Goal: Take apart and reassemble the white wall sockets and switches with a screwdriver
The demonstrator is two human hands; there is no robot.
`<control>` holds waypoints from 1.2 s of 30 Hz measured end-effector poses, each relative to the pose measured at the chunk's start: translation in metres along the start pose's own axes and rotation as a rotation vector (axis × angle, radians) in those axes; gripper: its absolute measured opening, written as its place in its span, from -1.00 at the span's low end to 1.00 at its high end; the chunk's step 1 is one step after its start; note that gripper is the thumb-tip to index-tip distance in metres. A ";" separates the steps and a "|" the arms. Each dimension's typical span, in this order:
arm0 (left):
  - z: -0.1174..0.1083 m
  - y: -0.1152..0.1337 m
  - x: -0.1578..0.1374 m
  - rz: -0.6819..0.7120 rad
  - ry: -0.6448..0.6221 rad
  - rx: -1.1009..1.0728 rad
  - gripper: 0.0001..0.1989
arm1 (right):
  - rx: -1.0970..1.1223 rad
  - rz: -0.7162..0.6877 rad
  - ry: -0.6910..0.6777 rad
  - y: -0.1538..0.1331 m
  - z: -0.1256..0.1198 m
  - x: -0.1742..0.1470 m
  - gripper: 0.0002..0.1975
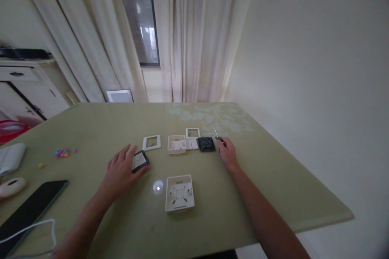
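My left hand (122, 168) rests at a wall socket module (140, 161) with a white face and dark rim, thumb and fingers apart on either side of it. In my right hand (227, 152) is a screwdriver (216, 130), its thin shaft pointing away from me. Just left of that hand lies a black switch module (206, 144), back side up. Beside it are white switch plates (192, 144) and a white frame (193, 129). A second white frame (159, 141) sits beyond my left hand. Two white mounting boxes, one farther (177, 151) and one nearer (180, 206), stand with open sides up.
On the left are a dark tablet-like device (33, 206) with a white cable (53, 230), a white rounded object (12, 187), a white case (12, 157) and small colourful pieces (63, 153). Curtains and a wall border the green-covered table (121, 119).
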State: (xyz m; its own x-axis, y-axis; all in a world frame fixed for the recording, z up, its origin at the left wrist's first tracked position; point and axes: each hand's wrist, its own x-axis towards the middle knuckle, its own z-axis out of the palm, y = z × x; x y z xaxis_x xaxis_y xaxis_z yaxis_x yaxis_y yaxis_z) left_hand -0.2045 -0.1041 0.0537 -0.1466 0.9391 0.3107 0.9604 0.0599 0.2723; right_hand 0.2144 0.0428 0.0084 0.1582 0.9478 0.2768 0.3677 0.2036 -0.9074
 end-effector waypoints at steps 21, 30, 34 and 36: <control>-0.035 0.111 -0.011 0.754 -0.215 -0.350 -0.12 | 0.485 0.067 -0.483 -0.085 0.014 -0.056 -0.63; -0.020 0.118 -0.001 0.744 -0.232 -0.464 -0.03 | 0.556 0.197 -0.681 -0.100 0.027 -0.085 -0.56; -0.003 0.094 -0.010 0.514 -0.090 -0.570 -0.26 | 0.578 0.315 -0.641 -0.097 0.028 -0.083 -0.46; 0.004 0.079 -0.017 0.398 -0.122 -0.669 -0.35 | 0.580 0.369 -0.616 -0.097 0.029 -0.084 -0.44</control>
State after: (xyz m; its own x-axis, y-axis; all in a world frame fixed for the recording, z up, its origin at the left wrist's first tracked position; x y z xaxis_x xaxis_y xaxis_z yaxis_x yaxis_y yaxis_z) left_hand -0.1252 -0.1139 0.0661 0.2427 0.8799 0.4084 0.5826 -0.4688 0.6639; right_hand 0.1390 -0.0492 0.0641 -0.4030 0.9062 -0.1276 -0.1520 -0.2038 -0.9671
